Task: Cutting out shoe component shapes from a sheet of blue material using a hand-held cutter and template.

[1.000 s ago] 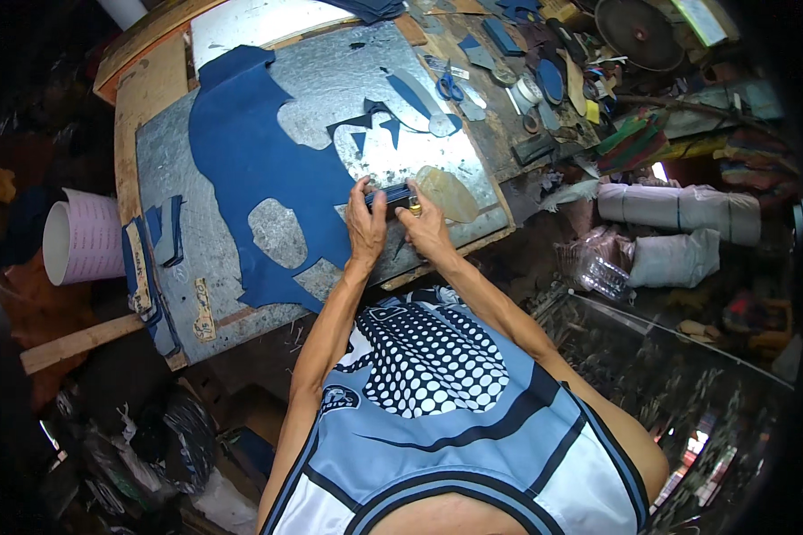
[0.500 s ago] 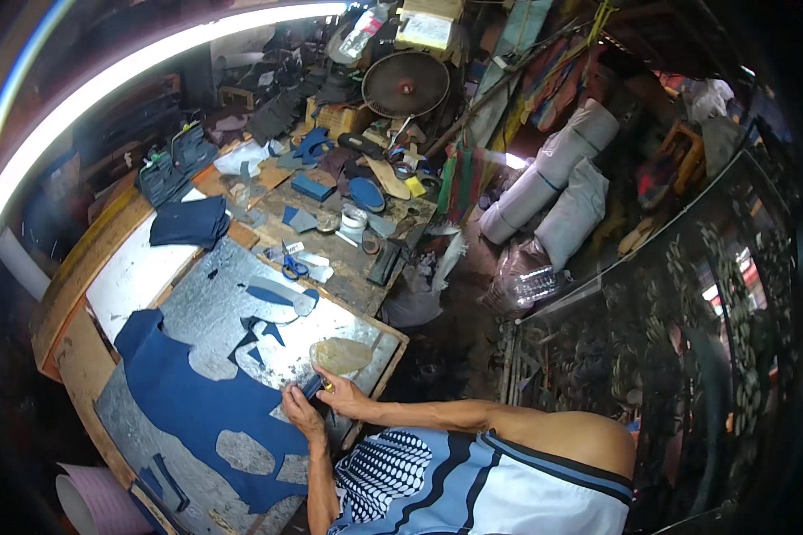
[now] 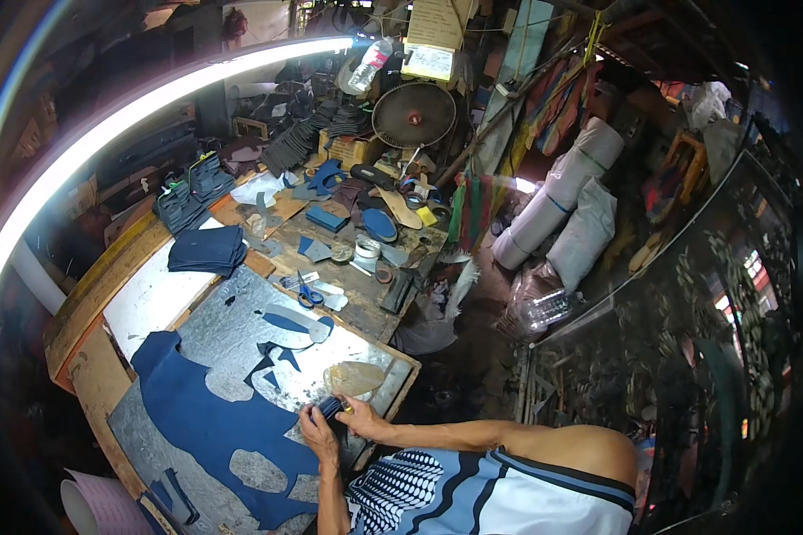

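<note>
My left hand (image 3: 319, 433) is closed around a small dark blue bundle (image 3: 328, 407), perhaps stacked cut pieces, near the table's right edge. Right against it, my right hand (image 3: 366, 421) is closed on a small tool with a yellow part (image 3: 347, 407); its working end cannot be made out. Just beyond my hands lies a yellowish, translucent flat pattern piece (image 3: 355, 378). A large blue sheet of material (image 3: 183, 392) with rounded cutouts spreads over the grey metal work surface (image 3: 219, 325) to the left. Small blue scraps (image 3: 277, 364) lie farther off.
Blue-handled scissors (image 3: 309, 294) rest at the far edge of the metal surface. Beyond sit folded dark blue fabric (image 3: 207, 250), a white roll (image 3: 367, 247) and a blue oval piece (image 3: 379, 225). A fan (image 3: 413, 117) stands behind. Wrapped rolls (image 3: 562, 192) lean at right.
My view has tilted up, so the scene sits lower and slightly right. My right fingers have drawn back from the yellowish pattern piece and curled closer around the tool.
</note>
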{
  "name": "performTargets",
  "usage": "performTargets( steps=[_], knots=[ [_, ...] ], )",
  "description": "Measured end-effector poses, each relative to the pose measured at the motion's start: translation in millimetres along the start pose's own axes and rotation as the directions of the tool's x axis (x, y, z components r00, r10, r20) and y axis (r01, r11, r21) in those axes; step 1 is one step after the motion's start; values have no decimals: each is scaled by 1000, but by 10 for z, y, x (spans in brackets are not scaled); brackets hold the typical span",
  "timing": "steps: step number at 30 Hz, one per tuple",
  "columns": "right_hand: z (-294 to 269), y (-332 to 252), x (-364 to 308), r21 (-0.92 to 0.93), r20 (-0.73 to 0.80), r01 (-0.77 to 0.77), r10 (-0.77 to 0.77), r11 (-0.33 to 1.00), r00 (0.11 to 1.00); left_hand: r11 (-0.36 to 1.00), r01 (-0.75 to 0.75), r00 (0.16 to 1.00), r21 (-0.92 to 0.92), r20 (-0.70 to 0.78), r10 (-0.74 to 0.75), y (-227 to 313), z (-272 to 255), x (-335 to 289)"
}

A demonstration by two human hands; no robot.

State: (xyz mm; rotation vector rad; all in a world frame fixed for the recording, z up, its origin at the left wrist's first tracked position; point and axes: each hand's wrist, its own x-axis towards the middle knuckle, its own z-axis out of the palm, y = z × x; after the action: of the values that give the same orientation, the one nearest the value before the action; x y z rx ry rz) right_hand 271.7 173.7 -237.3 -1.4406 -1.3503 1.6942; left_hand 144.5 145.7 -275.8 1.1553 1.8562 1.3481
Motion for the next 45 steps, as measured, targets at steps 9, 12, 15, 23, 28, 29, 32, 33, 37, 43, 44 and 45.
performTargets(
  steps=[9, 12, 15, 23, 28, 29, 32, 33, 37, 43, 44, 45],
  knots=[
    [13, 29, -81, 4, 17, 95, -95, 996, 995, 996, -30, 999, 86, -32, 32, -96, 128, -15],
    [16, 53, -55, -6, 40, 89, -89, 996, 995, 997, -76, 992, 27, -96, 78, -67, 150, -5],
    [-16, 13, -117, -35, 51, 99, -97, 995, 994, 999, -44, 996, 0, -80, 44, -90, 178, 22],
    [-80, -278, -284, -161, 93, -8, 23, 987, 995, 960, -227, 970, 162, -53, 238, -179, 154, 34],
    [-112, -333, -367, -193, 74, 7, 7, 981, 997, 953, -264, 963, 152, -20, 270, -106, 111, -67],
    [-98, 64, -196, -273, 41, 228, -226, 934, 973, 937, -303, 949, 174, -39, 314, -229, 130, -90],
    [-219, 17, -125, -366, 110, 168, -137, 915, 984, 938, -307, 949, 163, -26, 315, -273, 135, -30],
    [-227, -23, -125, -369, 71, 288, -282, 884, 957, 947, -286, 956, 148, -18, 291, -251, 135, -29],
    [-327, -96, 93, -589, 317, 576, -493, 567, 810, 966, -225, 974, 129, 13, 225, -338, 113, 16],
    [-380, -499, 128, -521, 279, 538, -463, 663, 841, 946, -34, 992, -322, -123, -6, -15, -158, 125],
    [-338, -613, 53, -454, 213, 471, -421, 756, 882, 843, 11, 975, -538, -182, -128, 24, -193, 118],
    [-272, -661, -3, -379, 172, 483, -453, 789, 875, 844, 17, 974, -535, -182, -135, 170, -223, 118]
  ],
)
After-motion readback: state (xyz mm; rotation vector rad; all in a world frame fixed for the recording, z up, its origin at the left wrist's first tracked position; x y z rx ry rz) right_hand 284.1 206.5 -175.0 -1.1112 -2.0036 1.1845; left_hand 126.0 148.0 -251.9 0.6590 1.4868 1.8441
